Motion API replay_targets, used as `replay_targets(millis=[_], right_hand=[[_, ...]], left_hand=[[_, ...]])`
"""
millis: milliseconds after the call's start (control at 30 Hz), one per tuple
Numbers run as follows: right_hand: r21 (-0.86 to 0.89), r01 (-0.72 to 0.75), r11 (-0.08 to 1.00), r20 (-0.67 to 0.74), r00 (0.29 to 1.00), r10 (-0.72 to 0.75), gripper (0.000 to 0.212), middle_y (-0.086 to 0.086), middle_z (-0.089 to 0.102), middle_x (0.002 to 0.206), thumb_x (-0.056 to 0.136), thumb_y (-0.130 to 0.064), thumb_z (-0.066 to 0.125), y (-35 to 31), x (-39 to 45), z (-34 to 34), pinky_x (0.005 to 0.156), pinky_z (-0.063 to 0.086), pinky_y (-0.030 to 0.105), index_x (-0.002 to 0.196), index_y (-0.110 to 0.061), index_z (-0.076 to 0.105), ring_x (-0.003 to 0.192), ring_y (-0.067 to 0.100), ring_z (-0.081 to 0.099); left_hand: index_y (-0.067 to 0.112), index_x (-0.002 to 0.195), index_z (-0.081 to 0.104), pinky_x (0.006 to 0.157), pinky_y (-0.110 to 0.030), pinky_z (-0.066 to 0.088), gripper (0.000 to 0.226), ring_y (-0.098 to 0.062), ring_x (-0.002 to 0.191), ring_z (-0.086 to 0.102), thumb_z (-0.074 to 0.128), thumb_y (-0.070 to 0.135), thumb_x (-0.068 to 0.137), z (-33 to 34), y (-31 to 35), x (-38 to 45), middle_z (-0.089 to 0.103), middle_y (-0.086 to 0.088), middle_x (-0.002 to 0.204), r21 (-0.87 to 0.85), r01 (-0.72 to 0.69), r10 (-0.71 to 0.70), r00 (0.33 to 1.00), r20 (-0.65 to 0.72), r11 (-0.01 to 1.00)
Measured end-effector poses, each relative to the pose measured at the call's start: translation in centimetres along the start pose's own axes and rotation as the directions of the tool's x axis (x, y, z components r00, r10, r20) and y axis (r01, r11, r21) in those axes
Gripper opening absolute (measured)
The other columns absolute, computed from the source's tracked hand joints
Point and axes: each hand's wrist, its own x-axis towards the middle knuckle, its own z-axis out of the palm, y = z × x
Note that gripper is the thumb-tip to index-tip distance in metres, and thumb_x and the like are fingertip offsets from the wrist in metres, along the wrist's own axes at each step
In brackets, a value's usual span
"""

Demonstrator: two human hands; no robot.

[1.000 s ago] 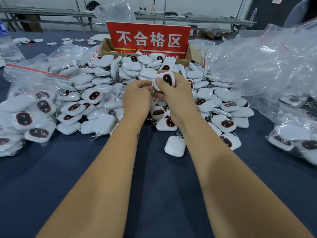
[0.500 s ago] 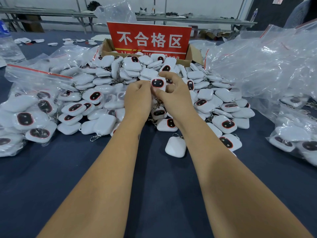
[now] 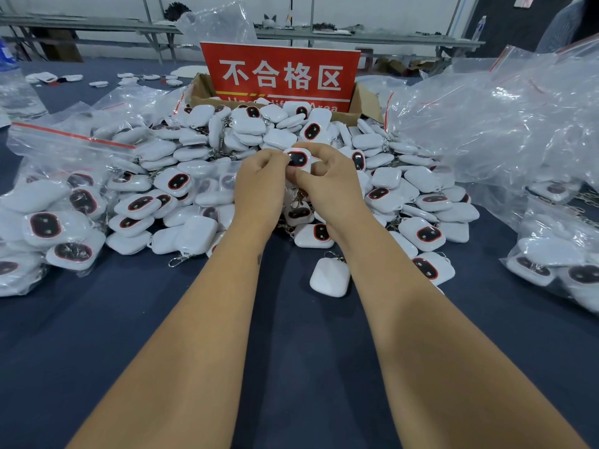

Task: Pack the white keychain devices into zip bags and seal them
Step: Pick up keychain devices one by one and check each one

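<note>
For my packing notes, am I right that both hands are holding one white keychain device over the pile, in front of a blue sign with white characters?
Not quite: the sign is red, not blue, as the head view shows. The rest holds: the left hand and right hand together hold one white keychain device over the pile, in front of that sign with white characters.

Dark blue desk (image 3: 285, 351) cloth fills the foreground. At 12 o'clock, a red sign (image 3: 280, 74) with white characters stands in an open cardboard box (image 3: 364, 102). At 10 o'clock, a clear water bottle (image 3: 14, 89); metal-framed benches (image 3: 372, 35) behind.
</note>
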Motion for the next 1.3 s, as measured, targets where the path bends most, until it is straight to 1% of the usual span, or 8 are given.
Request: replay_targets(millis=[233,300,400,467,633,933,1133,1300], right_hand=[[0.035,-0.040,0.999,0.000,0.999,0.040,0.029,-0.004,0.068,0.075,0.088,-0.005,0.064,-0.26,0.12,0.16,0.056,0.048,0.018,0.109,-0.024,0.065,0.065,0.005,0.062],[0.063,-0.059,0.996,-0.017,0.998,0.060,0.024,0.000,0.071,0.084,0.091,-0.008,0.060,-0.32,0.23,0.18,0.063,0.050,0.021,0.112,-0.017,0.068,0.074,0.010,0.065],[0.073,-0.083,0.994,-0.044,0.995,0.087,0.025,0.010,0.071,0.111,0.096,-0.015,0.056,-0.26,0.30,0.30,0.086,0.055,0.039,0.118,-0.013,0.068,0.104,0.024,0.067],[0.041,-0.089,0.995,-0.051,0.995,0.091,0.027,0.010,0.070,0.114,0.097,-0.017,0.055,-0.22,0.32,0.36,0.090,0.054,0.040,0.122,-0.014,0.066,0.108,0.026,0.066],[-0.010,-0.036,0.999,-0.034,0.999,0.036,0.027,-0.001,0.070,0.100,0.099,-0.013,0.054,-0.09,0.38,0.13,0.081,0.052,0.022,0.124,-0.010,0.064,0.090,0.007,0.065],[0.018,-0.011,1.000,-0.054,0.998,0.012,0.022,-0.014,0.062,0.065,0.097,-0.012,0.057,-0.17,0.19,0.25,0.068,0.052,0.019,0.090,-0.031,0.066,0.068,0.003,0.061],[0.039,-0.029,0.999,-0.053,0.998,0.031,0.020,-0.003,0.066,0.078,0.097,-0.010,0.055,-0.23,0.19,0.37,0.070,0.053,0.019,0.109,-0.017,0.069,0.077,0.010,0.063],[0.045,-0.047,0.998,-0.051,0.997,0.050,0.027,-0.002,0.067,0.080,0.097,-0.009,0.054,-0.11,0.24,0.33,0.071,0.055,0.020,0.121,-0.012,0.067,0.075,0.008,0.064]], left_hand=[[0.016,0.073,0.060,0.060,-0.029,0.040,0.016,-0.009,0.055,0.044,0.053,0.019,0.088,-0.02,-0.05,0.06,0.052,0.004,0.061,0.037,-0.031,0.031,0.999,0.014,0.999],[0.018,0.072,0.061,0.065,-0.034,0.044,0.016,-0.013,0.061,0.049,0.054,0.020,0.087,-0.03,-0.03,0.08,0.055,0.002,0.064,0.019,-0.015,0.014,1.000,0.024,1.000],[0.010,0.082,0.065,0.070,-0.040,0.046,0.017,-0.019,0.071,0.049,0.055,0.024,0.086,-0.10,0.04,0.02,0.056,-0.006,0.075,-0.003,-0.002,0.002,0.999,0.033,1.000],[0.005,0.087,0.065,0.070,-0.041,0.046,0.021,-0.021,0.072,0.051,0.055,0.024,0.085,-0.15,0.06,0.02,0.057,-0.008,0.077,-0.007,0.004,-0.004,0.999,0.035,1.000],[0.000,0.090,0.063,0.069,-0.042,0.044,0.025,-0.023,0.075,0.052,0.054,0.022,0.081,-0.15,0.19,-0.10,0.056,-0.012,0.080,-0.004,0.013,-0.013,0.999,0.049,1.000],[-0.002,0.093,0.061,0.068,-0.041,0.042,0.025,-0.022,0.069,0.047,0.057,0.021,0.083,-0.16,0.25,-0.19,0.055,-0.013,0.078,0.014,0.006,-0.007,0.999,0.047,1.000],[0.023,0.070,0.058,0.063,-0.036,0.041,0.013,-0.017,0.060,0.047,0.055,0.023,0.083,-0.20,0.18,-0.26,0.058,0.000,0.068,0.081,-0.044,0.039,0.997,0.061,0.996],[0.022,0.078,0.057,0.054,-0.028,0.043,0.012,-0.011,0.057,0.051,0.053,0.019,0.088,-0.03,0.01,-0.25,0.062,-0.003,0.079,0.119,-0.083,0.075,0.995,0.070,0.989]])
